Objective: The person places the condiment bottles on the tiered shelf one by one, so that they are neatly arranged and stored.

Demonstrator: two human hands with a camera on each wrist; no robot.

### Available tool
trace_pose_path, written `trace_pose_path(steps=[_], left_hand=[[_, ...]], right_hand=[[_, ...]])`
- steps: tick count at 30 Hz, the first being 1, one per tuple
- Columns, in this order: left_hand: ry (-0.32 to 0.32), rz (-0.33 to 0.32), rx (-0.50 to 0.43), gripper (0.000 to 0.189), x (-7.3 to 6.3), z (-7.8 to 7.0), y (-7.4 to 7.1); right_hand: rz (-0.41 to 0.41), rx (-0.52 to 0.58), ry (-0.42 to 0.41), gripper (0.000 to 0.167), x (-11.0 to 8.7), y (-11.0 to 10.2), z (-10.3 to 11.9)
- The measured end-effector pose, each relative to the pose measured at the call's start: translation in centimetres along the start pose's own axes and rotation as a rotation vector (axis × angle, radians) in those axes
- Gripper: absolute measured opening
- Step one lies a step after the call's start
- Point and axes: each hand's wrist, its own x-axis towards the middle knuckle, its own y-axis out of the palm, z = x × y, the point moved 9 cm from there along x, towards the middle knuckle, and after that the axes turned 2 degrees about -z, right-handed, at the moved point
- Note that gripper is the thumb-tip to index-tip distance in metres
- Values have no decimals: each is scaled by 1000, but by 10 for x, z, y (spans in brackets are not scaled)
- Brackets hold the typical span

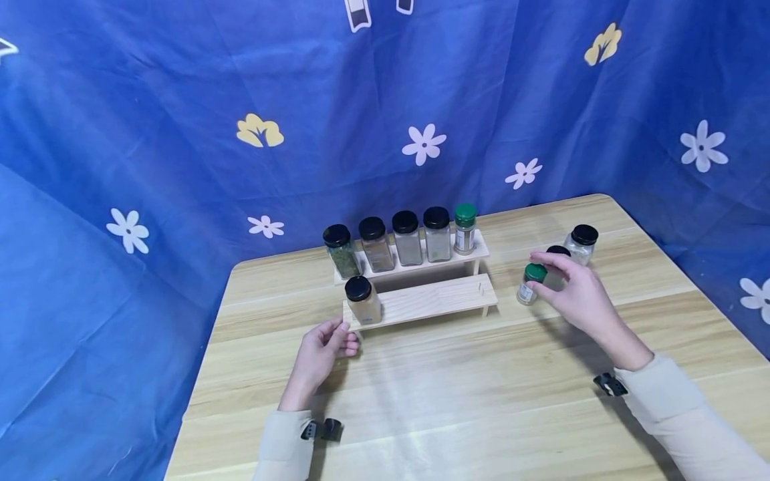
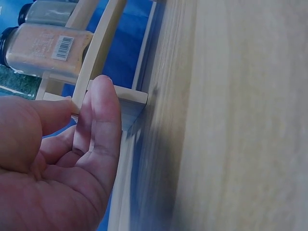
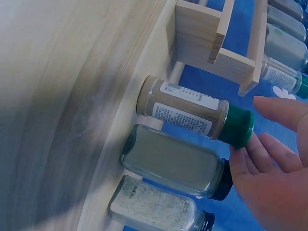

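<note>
In the head view, a two-tier wooden spice rack (image 1: pixel 430 302) stands on the table. A black-capped spice jar (image 1: pixel 364 306) sits at the left of its front tier; several jars line the back tier. My left hand (image 1: pixel 321 351) pinches the front board's left end between thumb and fingers, as the left wrist view shows. My right hand (image 1: pixel 574 294) is at a green-capped spice jar (image 3: pixel 185 108) standing upright right of the rack. Its fingers (image 3: pixel 237 161) are at the cap's side, while the thumb (image 3: pixel 276 110) appears slightly apart from the cap.
Two black-capped jars, one greyish (image 3: pixel 171 159) and one with pale contents (image 3: pixel 151 204), stand beside the green-capped jar. Another green-capped jar (image 1: pixel 465 230) ends the back tier at the right. A blue patterned cloth (image 1: pixel 337 100) hangs behind the wooden table (image 1: pixel 457 401).
</note>
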Motion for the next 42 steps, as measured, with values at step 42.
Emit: trace_pose_path(steps=[42], left_hand=[[10, 4, -11, 39, 0, 0, -1]], right_hand=[[128, -7, -38, 51, 1, 21, 28]])
